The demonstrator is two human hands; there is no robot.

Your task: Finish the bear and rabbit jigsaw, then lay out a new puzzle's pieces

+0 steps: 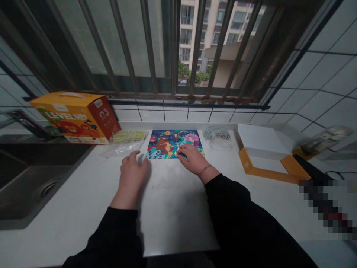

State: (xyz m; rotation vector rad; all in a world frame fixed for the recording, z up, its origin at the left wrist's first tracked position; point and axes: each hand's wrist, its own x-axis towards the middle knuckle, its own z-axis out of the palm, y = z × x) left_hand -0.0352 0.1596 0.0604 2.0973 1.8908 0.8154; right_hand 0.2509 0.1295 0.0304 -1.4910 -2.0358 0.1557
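A colourful picture with cartoon animals (163,145) lies flat on the white counter (234,223); whether it is one sheet or fitted pieces I cannot tell. My right hand (192,158) rests on its lower right part. The thumb and index finger close together there, and whatever is between them is too small to make out. Just off the lower left corner, my left hand (130,175) hovers or rests with thumb and fingers apart, holding nothing. A pale, smooth panel (178,212) stretches from below the picture to the counter's front, between my forearms.
To the left stand an orange "LEVEL UP!" box (72,117) and a dark sink (19,178). Clear plastic bags flank the picture: one with yellow-green contents (129,137), another crumpled (219,137). An opened orange-and-white box (267,160) lies right, near a glass jar (329,139).
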